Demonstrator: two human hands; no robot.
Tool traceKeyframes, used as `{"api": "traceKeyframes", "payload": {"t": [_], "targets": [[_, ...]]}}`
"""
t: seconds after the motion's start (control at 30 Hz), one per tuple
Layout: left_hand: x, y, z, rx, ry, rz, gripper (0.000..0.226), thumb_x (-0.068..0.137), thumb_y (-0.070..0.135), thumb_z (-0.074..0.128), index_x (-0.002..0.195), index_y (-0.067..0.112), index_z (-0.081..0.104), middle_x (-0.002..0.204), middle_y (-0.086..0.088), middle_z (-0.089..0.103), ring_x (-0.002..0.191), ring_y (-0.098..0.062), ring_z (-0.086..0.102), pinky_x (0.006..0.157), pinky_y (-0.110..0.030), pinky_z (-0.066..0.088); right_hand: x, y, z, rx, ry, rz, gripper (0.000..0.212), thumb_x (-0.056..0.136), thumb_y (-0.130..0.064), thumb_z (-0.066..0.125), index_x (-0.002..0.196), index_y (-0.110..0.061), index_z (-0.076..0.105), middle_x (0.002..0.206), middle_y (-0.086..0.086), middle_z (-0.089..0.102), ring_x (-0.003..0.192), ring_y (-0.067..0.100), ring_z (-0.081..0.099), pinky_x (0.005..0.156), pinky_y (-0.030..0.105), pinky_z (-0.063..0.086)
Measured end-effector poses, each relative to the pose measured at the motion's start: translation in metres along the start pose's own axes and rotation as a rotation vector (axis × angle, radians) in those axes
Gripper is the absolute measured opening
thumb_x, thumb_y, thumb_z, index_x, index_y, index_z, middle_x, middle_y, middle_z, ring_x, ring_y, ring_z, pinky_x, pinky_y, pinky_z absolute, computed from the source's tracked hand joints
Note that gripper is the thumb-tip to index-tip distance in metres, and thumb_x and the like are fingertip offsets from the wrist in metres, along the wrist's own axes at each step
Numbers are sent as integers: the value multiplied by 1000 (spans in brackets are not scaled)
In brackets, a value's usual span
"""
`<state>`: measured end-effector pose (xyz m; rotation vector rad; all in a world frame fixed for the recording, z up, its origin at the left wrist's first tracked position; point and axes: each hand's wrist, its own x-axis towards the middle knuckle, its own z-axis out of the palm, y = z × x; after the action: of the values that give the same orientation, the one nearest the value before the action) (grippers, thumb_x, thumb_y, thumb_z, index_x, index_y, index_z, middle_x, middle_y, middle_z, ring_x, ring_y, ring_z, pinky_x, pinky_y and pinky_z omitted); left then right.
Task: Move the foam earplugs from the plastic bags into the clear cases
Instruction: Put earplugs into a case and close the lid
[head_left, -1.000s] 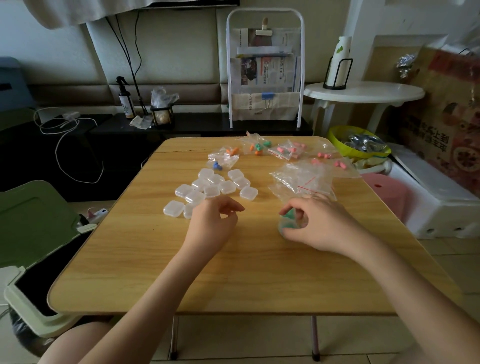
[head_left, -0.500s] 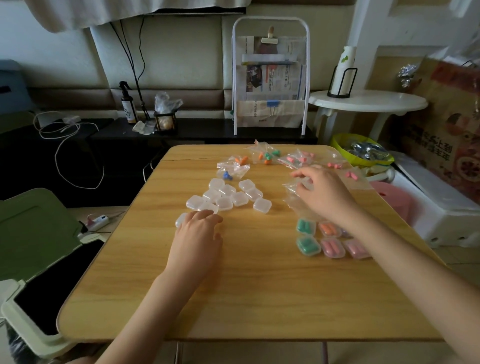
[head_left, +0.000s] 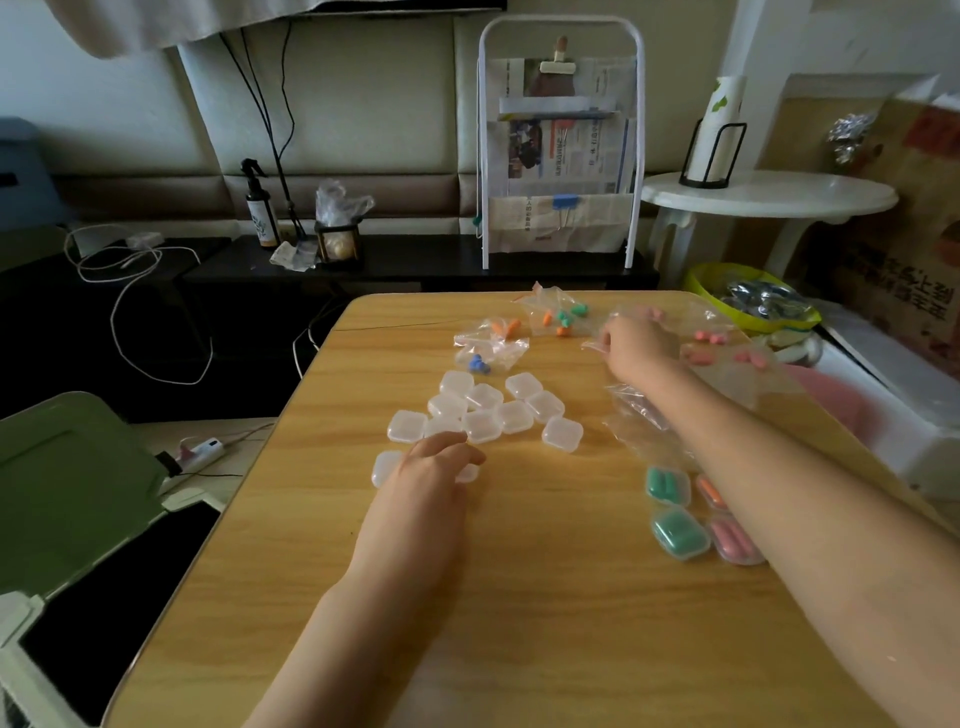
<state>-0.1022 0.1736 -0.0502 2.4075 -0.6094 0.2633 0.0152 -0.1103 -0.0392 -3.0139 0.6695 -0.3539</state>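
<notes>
Our right hand (head_left: 638, 343) pinches a clear plastic bag of pink foam earplugs (head_left: 621, 325) at the wooden worktop's (head_left: 545, 597) far edge; our left hand (head_left: 434, 467), fingers loosely curled, rests on an empty clear square case (head_left: 387, 467). Next, we judge: bring both together and open them.

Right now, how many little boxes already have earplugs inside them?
4. A teal case, a second teal case nearer the person, then an orange case and a pink case, both at the edge of the right forearm. The forearm may hide more.
</notes>
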Motion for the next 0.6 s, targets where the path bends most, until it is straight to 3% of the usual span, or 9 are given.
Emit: {"api": "traceKeyframes", "payload": {"t": [0.13,0.23,0.3,0.37,0.47,0.53,0.6], "targets": [[2,0,3,-14,7,8,41,85,-4,54,115,20,67,136,8,52,124,-13,48,87,-16,35,-7,0,-8,71,132,-44,14,92,-10,54,87,-15,66,96,3,65,93,24,59,73,35,49],[0,3,2,-57,43,27,40,87,0,56,120,21,64,136,9,51,129,-9,45,95,-13,31,-18,-1,-30,383,274,-38,11,93,-16,56,85,-14,63,84,-1,63,78,18,57,73,35,50],[-1,10,0,-156,133,19,37,88,7,61,121,24,63,124,13,57,117,-3,51,91,-3,30,-39,-8,-53,647,303,-36,7,94,-16,56,94,-13,62,87,-3,61,78,13,57,68,25,46],[-1,17,-5,-369,193,-77,35,89,19,64,123,26,60,111,16,60,99,1,56,82,2,37,-74,-15,-74,1049,93,-33,7,94,-14,56,99,-13,61,89,-1,65,81,15,61,70,26,50],[1,28,-11,-772,79,-272,39,89,36,62,125,24,55,116,11,62,108,-2,59,86,-13,49,-141,-20,-90,1720,-530,14,15,95,-7,49,106,-7,59,96,12,71,83,24,69,70,34,59],[1,36,-12,-1009,-7,-352,32,89,35,61,115,15,63,109,-2,69,103,-16,65,91,-30,53,-173,-20,-88,1774,-728,69,22,94,-9,47,112,-3,58,96,15,71,83,24,69,72,36,59],[-1,44,-11,-1068,32,-351,19,88,21,65,100,6,69,84,0,72,82,-19,68,81,-34,57,-190,-19,-84,1793,-803,102,29,97,-20,44,116,-3,58,104,19,70,90,27,68,78,37,57]]}}
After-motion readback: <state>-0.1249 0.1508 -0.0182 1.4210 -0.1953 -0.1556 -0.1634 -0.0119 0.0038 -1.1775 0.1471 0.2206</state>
